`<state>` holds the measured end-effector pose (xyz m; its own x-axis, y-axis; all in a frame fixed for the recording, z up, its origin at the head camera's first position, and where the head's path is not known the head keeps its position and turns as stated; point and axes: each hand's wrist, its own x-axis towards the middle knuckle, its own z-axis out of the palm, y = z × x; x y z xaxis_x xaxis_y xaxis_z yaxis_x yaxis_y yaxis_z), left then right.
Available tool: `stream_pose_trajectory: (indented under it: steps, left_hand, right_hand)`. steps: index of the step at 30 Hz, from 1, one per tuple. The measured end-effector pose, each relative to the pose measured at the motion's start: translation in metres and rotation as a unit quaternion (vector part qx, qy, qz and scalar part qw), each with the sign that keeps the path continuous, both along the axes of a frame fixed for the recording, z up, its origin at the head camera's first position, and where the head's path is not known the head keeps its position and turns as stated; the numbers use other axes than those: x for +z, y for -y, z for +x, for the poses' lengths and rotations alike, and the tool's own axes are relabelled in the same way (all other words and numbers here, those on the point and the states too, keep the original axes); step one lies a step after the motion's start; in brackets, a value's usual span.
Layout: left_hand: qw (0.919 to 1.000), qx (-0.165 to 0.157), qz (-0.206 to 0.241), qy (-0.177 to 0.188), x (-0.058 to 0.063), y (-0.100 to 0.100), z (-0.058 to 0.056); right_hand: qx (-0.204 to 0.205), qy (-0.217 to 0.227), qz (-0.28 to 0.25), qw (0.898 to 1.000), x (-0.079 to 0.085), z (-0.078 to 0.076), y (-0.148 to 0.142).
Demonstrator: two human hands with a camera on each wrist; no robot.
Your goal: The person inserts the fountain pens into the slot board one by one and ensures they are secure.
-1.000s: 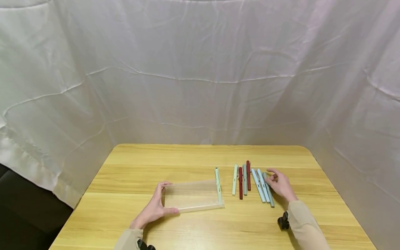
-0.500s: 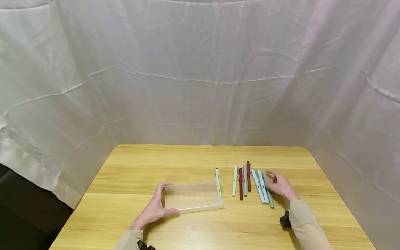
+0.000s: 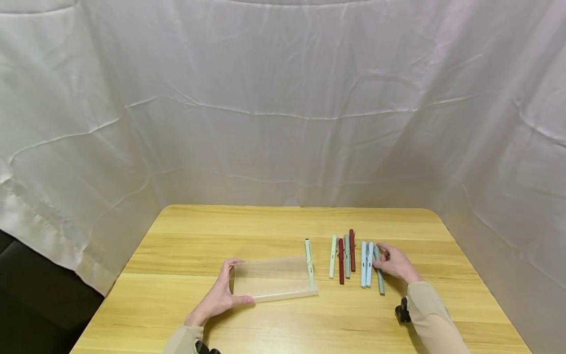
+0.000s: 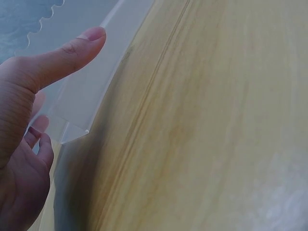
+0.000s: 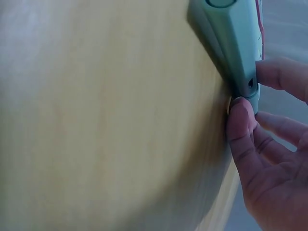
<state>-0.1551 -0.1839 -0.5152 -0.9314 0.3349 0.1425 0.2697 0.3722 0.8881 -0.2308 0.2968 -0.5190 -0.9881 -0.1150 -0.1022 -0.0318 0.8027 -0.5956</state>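
We'd log the step in hand as a pen pickup on the right, rack held on the left, one pen on the rack and the rest loose. The left hand (image 3: 216, 295) grips the left end of a clear plastic pen rack (image 3: 285, 295), thumb over its near wall, fingers round the far side; the rack sits on the wooden desk (image 3: 274, 324), left of the middle, well short of the far edge. A mint green pen (image 3: 310, 268) lies across its right end, tip jutting past the rack's far side. The right hand (image 3: 396, 265), toward the desk's right edge, pinches a grey-green pen (image 3: 380, 282) between thumb and fingers; we can't tell if any of it is off the desk. Just beside it, two light blue pens (image 3: 363, 265) lie together; farther left come a dark red pen (image 3: 352, 253), a grey pen (image 3: 347, 258), another dark red pen (image 3: 341, 263) and a pale green pen (image 3: 332, 258). We judge the next move calls for a secure pinch and a clean lift, so the blue neighbours aren't dragged. Views differ: only the left wrist shows the rack's scalloped edge (image 4: 44, 23); no pen shows there. The right wrist gives the pinch close up, plus a small dark opening (image 5: 250, 83) in the barrel, and the pen reads greener. Only the head view has the whole pen row and both hands.
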Motion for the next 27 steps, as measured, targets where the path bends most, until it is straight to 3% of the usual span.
stream_pose_trajectory:
  steps: [27]
  left_hand:
    - [1.0000,0.003,-0.001,0.006,0.0001,0.0005,-0.0005]
  right_hand:
    - [-0.029,-0.002,-0.004,1.000,0.0022,0.0028,0.0046]
